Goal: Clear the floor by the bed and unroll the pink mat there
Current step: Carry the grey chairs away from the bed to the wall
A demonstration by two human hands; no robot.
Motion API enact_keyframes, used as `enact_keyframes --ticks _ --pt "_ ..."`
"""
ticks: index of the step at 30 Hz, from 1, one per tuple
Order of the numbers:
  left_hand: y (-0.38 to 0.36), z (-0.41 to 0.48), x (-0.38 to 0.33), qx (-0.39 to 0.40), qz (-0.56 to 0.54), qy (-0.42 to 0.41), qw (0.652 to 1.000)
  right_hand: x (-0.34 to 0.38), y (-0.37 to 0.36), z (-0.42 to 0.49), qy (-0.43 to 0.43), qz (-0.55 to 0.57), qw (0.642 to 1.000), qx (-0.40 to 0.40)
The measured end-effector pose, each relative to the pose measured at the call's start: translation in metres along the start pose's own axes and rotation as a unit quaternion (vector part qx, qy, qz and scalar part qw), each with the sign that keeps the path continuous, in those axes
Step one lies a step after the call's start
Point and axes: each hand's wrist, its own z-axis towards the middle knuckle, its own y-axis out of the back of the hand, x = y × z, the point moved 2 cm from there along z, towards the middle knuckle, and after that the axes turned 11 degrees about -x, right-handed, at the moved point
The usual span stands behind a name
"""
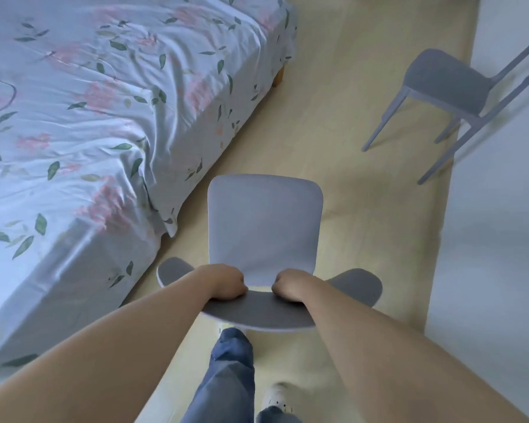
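A grey plastic chair (pixel 264 221) is in front of me, seen from above, over the pale wood floor (pixel 327 123) beside the bed (pixel 83 117). My left hand (pixel 226 282) and my right hand (pixel 289 285) both grip the top edge of its curved backrest, close together. The chair's legs are hidden under its seat, so I cannot tell whether it rests on the floor. The bed has a light blue sheet with pink flowers and green leaves. No pink mat is in view.
A second grey chair (pixel 452 83) stands at the right against a white wall (pixel 501 224). A strip of floor runs between the bed and that wall. My jeans leg (pixel 226 377) and white shoe (pixel 277 396) are below the held chair.
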Motion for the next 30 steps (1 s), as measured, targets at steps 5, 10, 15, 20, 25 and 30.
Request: enact_keyframes --ticks 5,10,15,20,25,30 --pt "-0.013 0.053 0.016 0.09 0.008 -0.021 0.996 0.006 -0.014 0.041 -0.04 0.001 0.997 0.062" --pt "-0.023 0.078 0.026 0.121 0.004 -0.015 0.993 0.002 -0.016 0.05 -0.075 -0.004 0.993 0.089" --pt "-0.026 0.084 0.028 0.117 -0.009 0.011 0.993 0.005 -0.013 0.052 -0.072 -0.003 0.992 0.108" --pt "0.001 0.08 0.015 0.136 -0.031 0.03 0.99 -0.003 0.01 0.054 -0.069 0.013 0.992 0.109" --pt "0.039 0.067 -0.011 0.144 -0.032 0.047 0.988 -0.02 0.054 0.045 -0.051 -0.01 0.995 0.087" --pt "0.091 0.064 -0.046 0.125 -0.008 0.044 0.991 -0.041 0.109 0.039 -0.041 -0.008 0.997 0.059"
